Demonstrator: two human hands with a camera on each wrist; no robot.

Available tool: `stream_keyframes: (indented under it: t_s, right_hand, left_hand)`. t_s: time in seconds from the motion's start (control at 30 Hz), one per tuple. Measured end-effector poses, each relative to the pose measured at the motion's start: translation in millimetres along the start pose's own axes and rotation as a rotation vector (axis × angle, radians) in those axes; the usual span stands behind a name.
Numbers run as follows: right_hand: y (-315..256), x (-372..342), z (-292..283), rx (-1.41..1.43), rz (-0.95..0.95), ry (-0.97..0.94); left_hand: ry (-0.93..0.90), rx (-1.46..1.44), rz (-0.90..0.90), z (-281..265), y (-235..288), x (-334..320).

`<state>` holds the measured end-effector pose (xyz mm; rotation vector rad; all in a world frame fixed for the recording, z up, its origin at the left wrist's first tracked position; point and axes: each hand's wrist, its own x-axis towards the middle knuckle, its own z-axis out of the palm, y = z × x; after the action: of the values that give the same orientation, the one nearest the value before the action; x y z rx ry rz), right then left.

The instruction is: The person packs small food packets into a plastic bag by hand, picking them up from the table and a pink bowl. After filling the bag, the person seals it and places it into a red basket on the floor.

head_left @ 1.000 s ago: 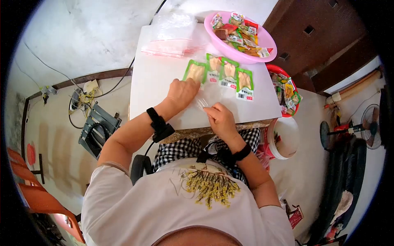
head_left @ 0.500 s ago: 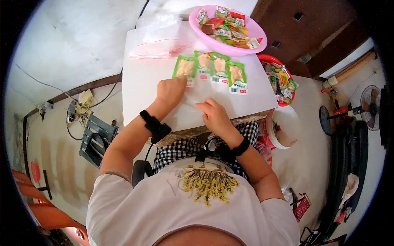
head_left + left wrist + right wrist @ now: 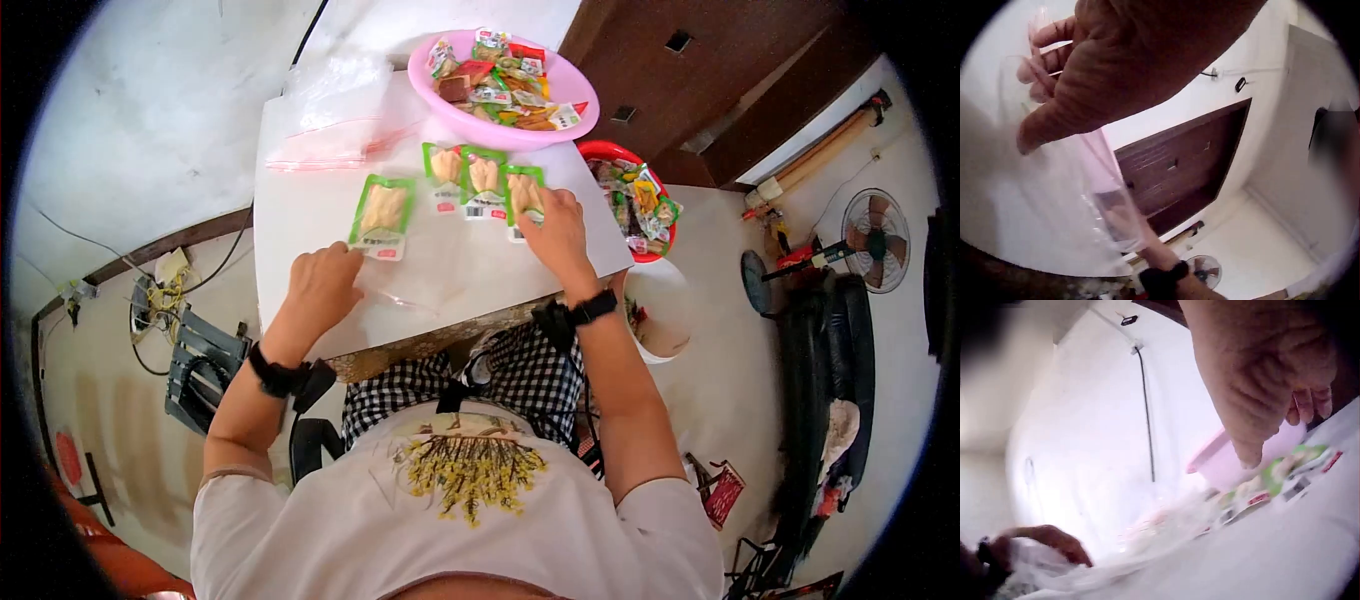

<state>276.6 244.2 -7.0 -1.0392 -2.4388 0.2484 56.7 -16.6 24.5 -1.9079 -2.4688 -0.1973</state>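
Observation:
A clear plastic bag (image 3: pixel 405 298) lies on the white table, its edge between the thumb and fingers of my left hand (image 3: pixel 322 290). The left wrist view shows the thumb (image 3: pixel 1032 134) set apart from the curled fingers, with the bag (image 3: pixel 1107 206) spreading below. A green-edged food packet (image 3: pixel 383 208) lies just beyond the left fingertips. My right hand (image 3: pixel 557 238) is over the right packet (image 3: pixel 523 195) of a row of similar ones, partly covering it. In the right wrist view its thumb (image 3: pixel 1250 456) is spread from the fingers, close above the packets (image 3: pixel 1297 475).
A pink basin (image 3: pixel 440 110) full of mixed snack packets stands at the table's far edge. Beside it sits a stack of clear bags (image 3: pixel 325 135) with pink seals. Below the table's right side are a red basin (image 3: pixel 672 240) of packets and a white bucket (image 3: pixel 670 310).
My right hand has left the bag and moved right and forward to the right packet. My left hand has drawn back from the left packet, which lies nearer me. The head view has shifted.

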Motion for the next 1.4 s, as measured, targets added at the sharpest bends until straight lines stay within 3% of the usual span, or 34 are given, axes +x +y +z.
stream_keyframes:
  t_s: [0.1, 0.2, 0.4, 0.5, 0.6, 0.7, 0.8, 0.97, 1.0, 1.07, 1.13, 1.17, 1.27, 1.33, 1.4]
  right_hand:
    - [13, 15, 3, -0.057, 0.231, -0.183]
    - [20, 20, 7, 0.036, 0.278, -0.253]
    - [61, 22, 32, 0.117, 0.37, -0.137]
    - [79, 26, 32, 0.014, 0.27, -0.367]
    - [77, 8, 10, 0.679, 0.566, -0.455]
    - [54, -14, -7, 1.186, 0.592, -0.346]
    - [11, -32, -30, 1.436, 0.449, -0.286]
    - [-68, -54, -48, 1.646, 0.202, -0.414]
    - [-84, -61, -49, 1.665, 0.19, -0.422]
    - [-103, -62, -48, 1.549, 0.095, -0.425]
    - [-103, -59, -46, 1.435, -0.02, -0.501]
    - [-108, -59, -52, 1.418, -0.063, -0.437]
    - [-104, -68, -43, 0.756, -0.314, -0.238]
    - [-105, -78, -31, 0.496, -0.435, -0.206]
    - [-117, -90, -31, 0.282, -0.475, -0.213]
  left_hand:
    - [-0.03, -0.117, 0.025, -29, 11, -14]
    - [0.012, -0.208, 0.031, -49, 15, -25]
    - [0.081, -0.415, -0.031, -48, 29, -24]
    - [0.09, -0.504, -0.004, -37, 36, -20]
    - [0.068, -0.628, 0.031, -29, 47, -15]
    - [0.034, -0.756, 0.044, -28, 59, -12]
    - [0.076, -1.023, 0.0, -7, 73, -7]
    - [0.05, -1.753, -0.184, -4, 100, 6]
    - [0.069, -1.745, -0.22, -9, 99, 8]
    - [0.086, -1.734, -0.316, -25, 95, 4]
    - [0.233, -1.725, -0.253, -36, 79, -3]
    - [0.293, -1.713, -0.229, -35, 63, -7]
    - [0.445, -1.427, -0.301, -68, 33, -40]
    - [0.428, -1.354, -0.381, -70, 15, -67]
    - [0.266, -1.301, -0.465, -67, 6, -94]
